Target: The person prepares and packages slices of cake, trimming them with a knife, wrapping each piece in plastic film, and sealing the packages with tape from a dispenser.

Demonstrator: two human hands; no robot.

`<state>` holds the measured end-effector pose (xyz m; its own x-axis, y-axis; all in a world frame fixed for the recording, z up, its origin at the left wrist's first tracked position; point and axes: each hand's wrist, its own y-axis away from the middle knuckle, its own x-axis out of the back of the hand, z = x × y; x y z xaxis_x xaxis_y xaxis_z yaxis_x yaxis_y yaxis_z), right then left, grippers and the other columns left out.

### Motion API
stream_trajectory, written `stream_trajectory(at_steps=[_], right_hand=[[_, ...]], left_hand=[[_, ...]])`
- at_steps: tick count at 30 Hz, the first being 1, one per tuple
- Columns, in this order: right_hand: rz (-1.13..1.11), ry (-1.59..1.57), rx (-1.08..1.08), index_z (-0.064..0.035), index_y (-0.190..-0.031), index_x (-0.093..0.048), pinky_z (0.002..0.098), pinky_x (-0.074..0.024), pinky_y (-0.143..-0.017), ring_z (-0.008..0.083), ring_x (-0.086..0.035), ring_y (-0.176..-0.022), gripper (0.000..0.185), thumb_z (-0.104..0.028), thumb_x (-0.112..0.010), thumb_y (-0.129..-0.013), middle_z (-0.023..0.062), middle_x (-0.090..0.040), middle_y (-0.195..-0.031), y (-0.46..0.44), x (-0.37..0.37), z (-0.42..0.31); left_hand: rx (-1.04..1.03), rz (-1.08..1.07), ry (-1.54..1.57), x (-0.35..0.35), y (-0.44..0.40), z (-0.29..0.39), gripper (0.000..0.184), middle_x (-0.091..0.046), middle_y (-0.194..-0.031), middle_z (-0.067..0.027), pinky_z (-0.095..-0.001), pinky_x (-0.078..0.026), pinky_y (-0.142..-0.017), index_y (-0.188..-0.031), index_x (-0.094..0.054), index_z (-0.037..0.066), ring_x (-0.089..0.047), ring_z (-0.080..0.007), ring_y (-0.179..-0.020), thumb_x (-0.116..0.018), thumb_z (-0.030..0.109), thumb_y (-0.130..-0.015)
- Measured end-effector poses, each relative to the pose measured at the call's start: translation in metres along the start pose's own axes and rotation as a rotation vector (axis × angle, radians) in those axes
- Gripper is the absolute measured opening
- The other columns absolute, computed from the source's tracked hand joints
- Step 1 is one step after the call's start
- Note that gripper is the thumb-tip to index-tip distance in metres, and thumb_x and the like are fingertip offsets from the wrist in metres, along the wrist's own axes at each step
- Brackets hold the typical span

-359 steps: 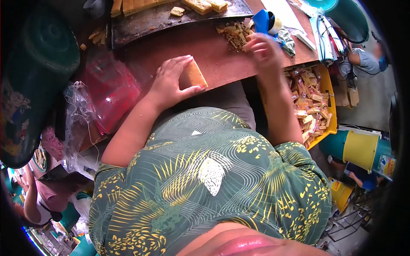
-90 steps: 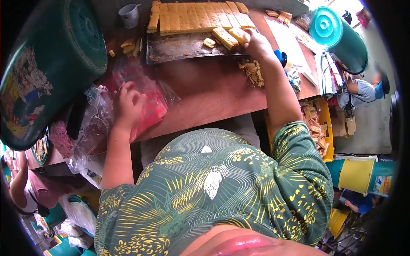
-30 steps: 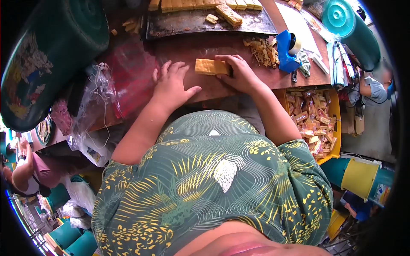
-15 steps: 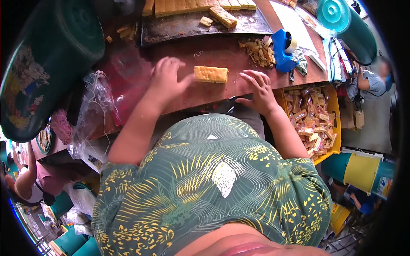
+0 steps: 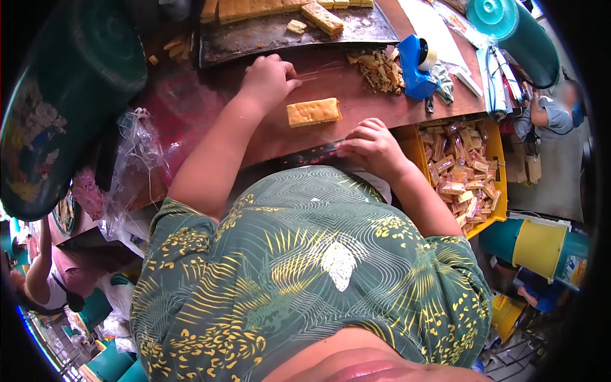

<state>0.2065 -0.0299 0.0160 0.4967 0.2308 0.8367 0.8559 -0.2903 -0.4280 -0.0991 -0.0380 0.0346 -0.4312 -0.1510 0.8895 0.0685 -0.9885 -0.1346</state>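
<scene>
Matt cake bar point(image 5: 314, 112), worn metal tray point(image 5: 248, 46), plastic dispenser point(image 5: 414, 75)

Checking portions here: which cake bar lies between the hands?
The lone bar on the tabletop; other bars lie on the dark tray or in the yellow crate.

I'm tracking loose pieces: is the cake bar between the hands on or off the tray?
Off: the cake bar lies on the tabletop, which shows between it and the tray.

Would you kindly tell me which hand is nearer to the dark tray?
Left. The left hand is close to the near edge of the dark tray, while the right hand is farther away, by the near edge of the table.
</scene>
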Motion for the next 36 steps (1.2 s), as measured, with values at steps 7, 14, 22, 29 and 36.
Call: stream_trajectory(at_steps=[7, 14, 22, 29, 36], right_hand=[[0.238, 0.224, 0.077, -0.013, -0.09, -0.076, 0.0414, -0.051, -0.092, 0.0261, -0.068, -0.092, 0.014, -0.022, -0.082, -0.081, 0.0029, -0.071, -0.095, -0.068, 0.034, 0.0], [0.06, -0.103, -0.109, -0.0111, -0.11, -0.066, 0.0439, -0.0512, -0.091, 0.0296, -0.068, -0.098, 0.032, -0.02, -0.08, -0.082, 0.0069, -0.072, -0.106, -0.078, 0.016, 0.023], [0.019, -0.054, -0.124, -0.0113, -0.086, -0.069, 0.0433, -0.0517, -0.082, 0.0297, -0.067, -0.088, 0.012, -0.017, -0.078, -0.082, 0.0048, -0.072, -0.087, -0.06, -0.008, 0.027], [0.112, -0.439, -0.569, -0.0065, -0.103, -0.061, 0.0303, -0.0546, -0.073, 0.0138, -0.066, -0.079, 0.013, -0.007, -0.072, -0.096, 0.0052, -0.07, -0.088, -0.045, -0.003, 0.032], [0.045, -0.908, -0.749, -0.001, -0.105, -0.061, 0.0283, -0.0606, -0.071, 0.0089, -0.064, -0.083, 0.003, -0.001, -0.059, -0.104, 0.0024, -0.068, -0.093, -0.036, -0.017, 0.05]], left_hand=[[-0.063, -0.333, 0.703, 0.029, 0.013, 0.023, 0.031, -0.073, -0.1, -0.0095, -0.03, -0.052, -0.096, -0.122, -0.058, 0.002, -0.067, -0.0116, -0.107, -0.068, 0.004, -0.092], [-0.394, 0.045, -0.006, 0.022, 0.045, 0.045, 0.05, -0.075, -0.099, -0.0004, -0.0394, -0.047, -0.092, -0.14, -0.058, 0.015, -0.07, -0.0236, -0.099, -0.071, 0.02, -0.093], [-0.259, 0.068, 0.015, 0.003, 0.063, 0.044, 0.06, -0.076, -0.091, 0.0012, -0.0407, -0.047, -0.083, -0.145, -0.057, 0.02, -0.072, -0.0232, -0.084, -0.077, 0.024, -0.088], [0.04, 0.086, 0.4, -0.005, 0.071, 0.023, 0.041, -0.074, -0.086, -0.0057, -0.0297, -0.054, -0.07, -0.132, -0.061, 0.01, -0.073, -0.0144, -0.082, -0.075, 0.013, -0.093], [0.21, -0.226, 1.052, -0.029, 0.074, -0.021, 0.015, -0.07, -0.09, -0.0012, -0.0233, -0.053, -0.075, -0.114, -0.07, 0.004, -0.064, -0.0073, -0.083, -0.063, 0.005, -0.101]])
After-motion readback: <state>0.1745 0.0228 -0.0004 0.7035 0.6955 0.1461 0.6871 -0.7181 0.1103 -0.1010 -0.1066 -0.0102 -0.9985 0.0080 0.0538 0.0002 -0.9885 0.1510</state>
